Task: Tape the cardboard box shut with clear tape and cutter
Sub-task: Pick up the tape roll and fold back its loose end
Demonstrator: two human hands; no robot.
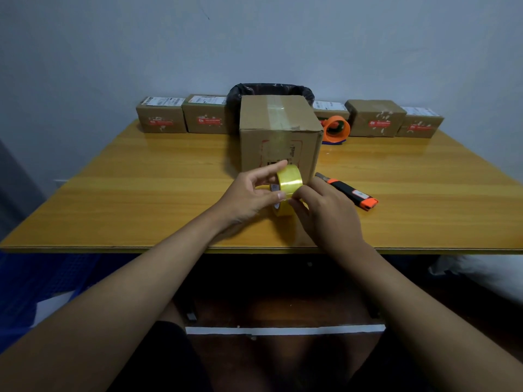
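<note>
- Cardboard box (278,131) stands mid-worktop (141,193), its top seam already taped.
- Left hand (249,193) grips the yellowish clear tape roll (288,181) just before the box.
- Right hand (325,210) pinches at the roll's lower edge.
- Orange-black cutter (349,192) lies just right of the hands.
- Orange tape dispenser (336,128) sits behind.

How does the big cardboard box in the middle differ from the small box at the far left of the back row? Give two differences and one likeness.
The big cardboard box stands mid-table, nearer the person; the small box sits in the back row by the wall. The big cardboard box has clear tape across its top; the small box carries a white label there. Both are brown cardboard with red print on the front.
</note>
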